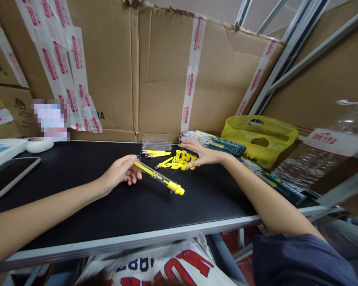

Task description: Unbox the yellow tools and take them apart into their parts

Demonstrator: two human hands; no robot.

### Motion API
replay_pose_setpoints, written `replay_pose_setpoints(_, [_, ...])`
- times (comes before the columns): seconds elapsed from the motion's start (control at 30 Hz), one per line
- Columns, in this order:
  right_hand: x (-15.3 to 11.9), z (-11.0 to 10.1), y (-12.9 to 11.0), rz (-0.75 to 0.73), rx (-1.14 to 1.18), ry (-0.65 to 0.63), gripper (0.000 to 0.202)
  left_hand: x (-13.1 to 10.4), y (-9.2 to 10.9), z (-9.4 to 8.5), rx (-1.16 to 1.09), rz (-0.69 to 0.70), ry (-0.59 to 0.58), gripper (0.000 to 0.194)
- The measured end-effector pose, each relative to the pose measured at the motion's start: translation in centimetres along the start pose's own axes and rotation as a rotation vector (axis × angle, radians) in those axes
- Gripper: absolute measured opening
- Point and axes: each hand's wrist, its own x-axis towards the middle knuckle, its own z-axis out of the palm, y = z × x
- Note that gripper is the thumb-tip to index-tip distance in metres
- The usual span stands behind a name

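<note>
My left hand [119, 174] is closed round one end of a clear pen-shaped tube [149, 169], like a tester pen, with yellow and metal parts inside. It is held tilted above the black tabletop, its yellow cap end [176, 188] pointing down and right. A thin wire loop shows by my left fingertips. My right hand [207, 154] reaches over a pile of small yellow caps [183, 155], fingers apart and thumb near the pile's right side. Left of the pile lie yellow sticks with metal ends [158, 153], and behind them several clear tubes [156, 145].
Printed boxes [223, 143] lie at the back right, beside a yellow plastic bag [259, 137] and a large clear bottle [313, 151]. A phone [10, 178] and a white device [4, 153] rest at the left. A cardboard wall [164, 79] stands behind the table [107, 214].
</note>
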Motion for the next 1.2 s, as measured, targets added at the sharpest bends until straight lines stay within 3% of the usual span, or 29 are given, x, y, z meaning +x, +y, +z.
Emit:
replay_pose_setpoints(0.17, [0.4, 0.6, -1.3, 0.018, -0.03, 0.064, 0.088, 0.1, -0.4, -0.1, 0.016, -0.012, -0.02, 0.043])
replay_pose_setpoints(0.37, [2.2, 3.1, -7.1, -0.225, -0.279, 0.258, 0.045, 0.4, -0.7, -0.2, 0.022, -0.02, -0.033, 0.044])
replay_pose_setpoints(0.5, [4.1, 4.3, -9.3, -0.334, -0.463, 0.279, 0.028, 0.5, -0.9, -0.3, 0.035, -0.014, -0.058, 0.045])
replay_pose_setpoints(0.83, [9.0, 5.5, -9.4, -0.136, -0.519, 0.202, 0.021, 0.4, -0.9, -0.2, 0.033, 0.008, -0.074, 0.049])
replay_pose_setpoints(1.2, [11.4, 5.5, -9.2, -0.064, -0.439, 0.19, 0.019, 0.4, -1.1, -0.3, 0.034, 0.01, -0.072, 0.046])
